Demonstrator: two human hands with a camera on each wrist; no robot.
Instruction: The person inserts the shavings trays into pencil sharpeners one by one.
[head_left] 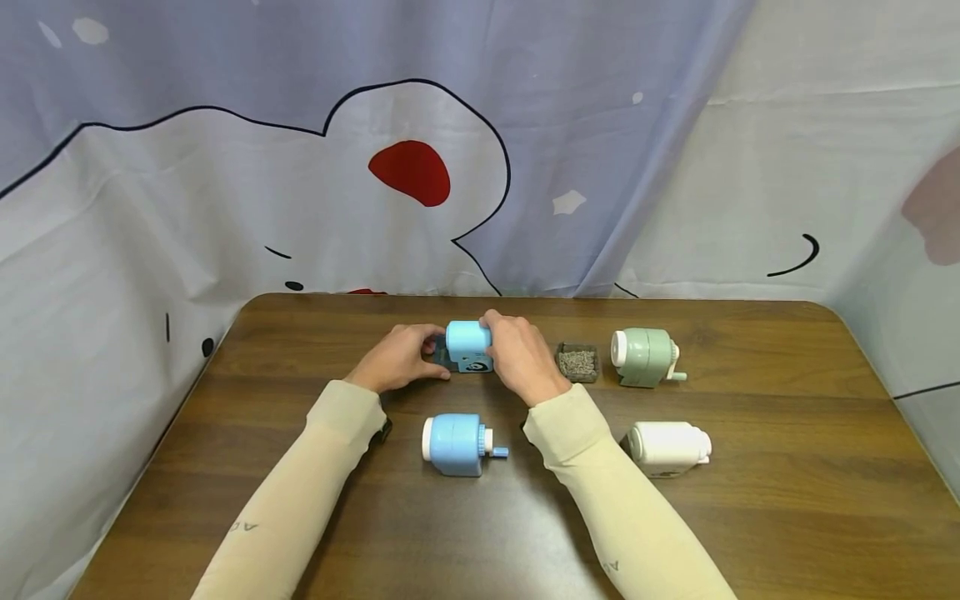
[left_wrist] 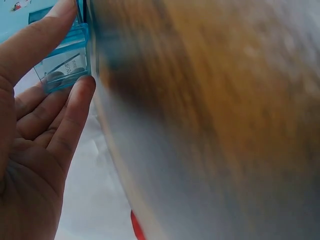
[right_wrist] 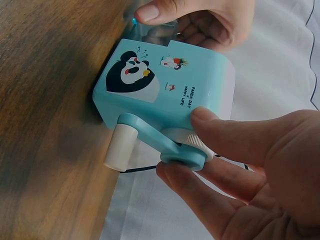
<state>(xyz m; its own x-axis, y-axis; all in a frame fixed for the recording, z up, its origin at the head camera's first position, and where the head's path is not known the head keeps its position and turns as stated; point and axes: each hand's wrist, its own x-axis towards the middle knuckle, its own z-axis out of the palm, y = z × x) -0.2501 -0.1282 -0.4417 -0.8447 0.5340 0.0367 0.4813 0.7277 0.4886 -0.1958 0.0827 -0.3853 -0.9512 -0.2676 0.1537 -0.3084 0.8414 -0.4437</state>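
Note:
A light-blue crank pencil sharpener with a panda print stands near the table's far edge. My right hand holds it at the crank end, thumb on the body and fingers by the white dial and crank. At its opposite end, my left hand pinches a clear blue drawer between thumb and fingers. The drawer sticks out from the sharpener's lower side in the right wrist view. Nearer my body, between the forearms, stands another blue sharpener with its crank pointing right.
Right of my right hand lies a small dark see-through drawer filled with shavings. Beyond it stands a green sharpener, and a white sharpener is beside my right forearm. A printed curtain hangs behind the wooden table.

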